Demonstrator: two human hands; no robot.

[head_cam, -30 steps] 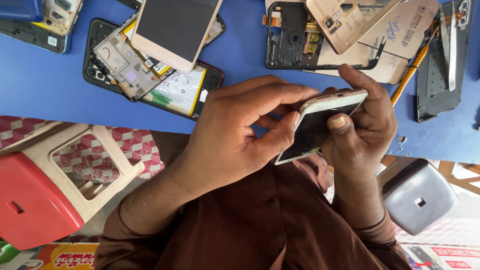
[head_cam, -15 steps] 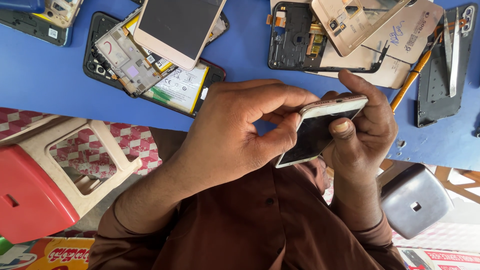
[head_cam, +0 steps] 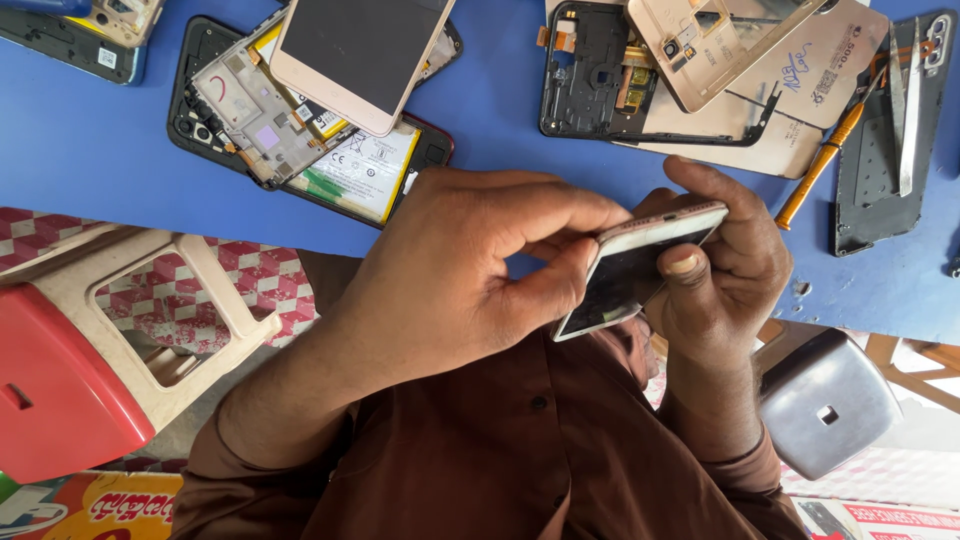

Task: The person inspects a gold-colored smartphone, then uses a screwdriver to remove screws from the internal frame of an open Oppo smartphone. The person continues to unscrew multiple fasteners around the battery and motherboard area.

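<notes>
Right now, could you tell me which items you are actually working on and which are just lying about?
In hand: phone, gripped by left hand and right hand.

Lying about: opened phone, pink phone, black frame, screwdriver, tweezers, red stool.

Blue table (head_cam: 120, 150): opened phones (head_cam: 300, 120), screwdriver (head_cam: 822, 165), tweezers (head_cam: 905, 110).

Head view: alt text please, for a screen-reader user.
Both hands, left hand and right hand, grip a pale smartphone over a blue table strewn with opened phones, an orange screwdriver and tweezers.
</notes>
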